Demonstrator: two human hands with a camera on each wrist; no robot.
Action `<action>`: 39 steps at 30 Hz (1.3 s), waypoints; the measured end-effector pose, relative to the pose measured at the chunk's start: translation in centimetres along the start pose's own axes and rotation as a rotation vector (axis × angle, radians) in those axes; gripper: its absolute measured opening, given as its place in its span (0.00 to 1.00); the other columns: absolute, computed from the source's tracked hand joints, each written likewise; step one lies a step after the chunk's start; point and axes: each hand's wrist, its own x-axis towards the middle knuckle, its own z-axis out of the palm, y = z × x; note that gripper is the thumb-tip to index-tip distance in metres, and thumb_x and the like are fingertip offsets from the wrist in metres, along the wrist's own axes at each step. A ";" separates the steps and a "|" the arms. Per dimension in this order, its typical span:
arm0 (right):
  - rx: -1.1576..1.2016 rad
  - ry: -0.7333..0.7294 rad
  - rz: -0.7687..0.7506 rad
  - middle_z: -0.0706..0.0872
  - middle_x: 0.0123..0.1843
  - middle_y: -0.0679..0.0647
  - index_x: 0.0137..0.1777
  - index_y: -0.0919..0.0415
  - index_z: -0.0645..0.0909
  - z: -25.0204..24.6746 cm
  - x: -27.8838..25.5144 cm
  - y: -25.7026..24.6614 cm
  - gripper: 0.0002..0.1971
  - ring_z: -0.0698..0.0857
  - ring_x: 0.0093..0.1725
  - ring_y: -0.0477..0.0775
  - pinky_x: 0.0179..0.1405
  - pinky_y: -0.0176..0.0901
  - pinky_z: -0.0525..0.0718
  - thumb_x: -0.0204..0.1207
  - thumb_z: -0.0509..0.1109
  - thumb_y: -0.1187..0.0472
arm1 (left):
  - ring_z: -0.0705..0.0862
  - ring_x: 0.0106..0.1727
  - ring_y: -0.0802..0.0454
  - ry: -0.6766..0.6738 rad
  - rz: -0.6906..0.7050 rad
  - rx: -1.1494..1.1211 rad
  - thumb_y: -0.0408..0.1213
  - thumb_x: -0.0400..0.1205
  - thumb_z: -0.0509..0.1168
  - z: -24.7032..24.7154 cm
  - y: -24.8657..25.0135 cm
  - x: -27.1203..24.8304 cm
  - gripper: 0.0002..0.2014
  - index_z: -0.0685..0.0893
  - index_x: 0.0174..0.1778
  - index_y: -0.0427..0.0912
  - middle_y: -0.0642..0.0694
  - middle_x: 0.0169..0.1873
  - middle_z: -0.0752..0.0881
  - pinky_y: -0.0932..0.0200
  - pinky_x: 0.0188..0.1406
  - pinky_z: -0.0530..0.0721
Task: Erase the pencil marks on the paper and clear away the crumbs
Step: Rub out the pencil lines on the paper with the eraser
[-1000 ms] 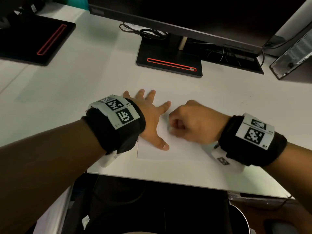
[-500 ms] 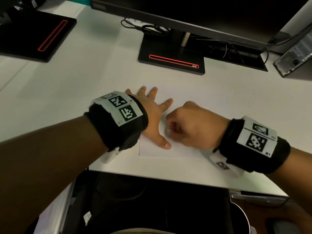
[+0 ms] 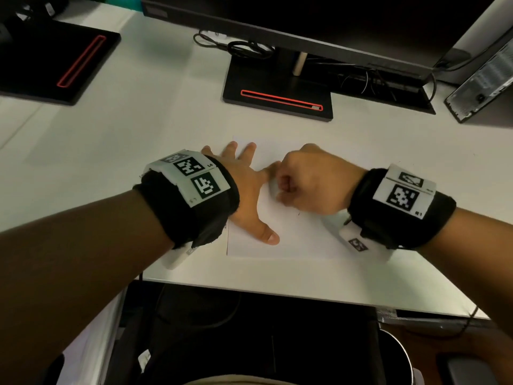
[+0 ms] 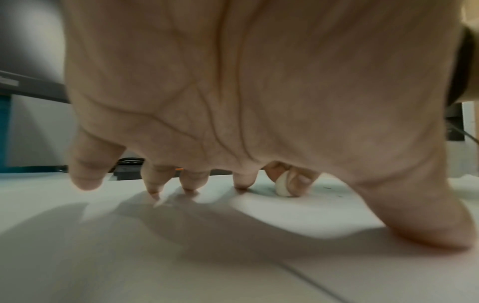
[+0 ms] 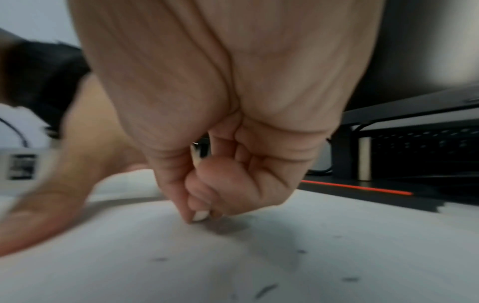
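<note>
A white sheet of paper [image 3: 294, 234] lies on the white desk near its front edge. My left hand [image 3: 244, 190] presses flat on the sheet's left part, fingers spread. My right hand [image 3: 311, 179] is curled into a fist just right of the left forefinger and pinches a small white eraser [image 4: 282, 185] against the paper; the eraser's tip [image 5: 200, 215] shows under the thumb. Dark eraser crumbs [image 5: 265, 289] lie scattered on the paper in front of the right wrist. I make out no pencil marks.
A black monitor base [image 3: 277, 93] with a red stripe stands behind the paper, with cables [image 3: 238, 48] behind it. A second black base [image 3: 63, 59] sits at the far left. A grey device [image 3: 483, 79] is at the far right. The desk's front edge [image 3: 277, 293] runs just below the paper.
My right fist with the eraser has shifted a little up and left on the paper, closer to the left forefinger. The left hand stays pressed in place.
</note>
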 end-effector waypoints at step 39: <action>0.120 -0.013 0.130 0.89 0.35 0.54 0.37 0.58 0.87 0.0 1.6 -0.1 0.12 0.87 0.38 0.54 0.37 0.42 0.83 0.79 0.72 0.54 | 0.33 0.87 0.35 0.083 -0.047 0.061 0.92 0.50 0.55 0.8 -0.7 0.2 0.76 0.23 0.84 0.56 0.52 0.86 0.29 0.22 0.78 0.32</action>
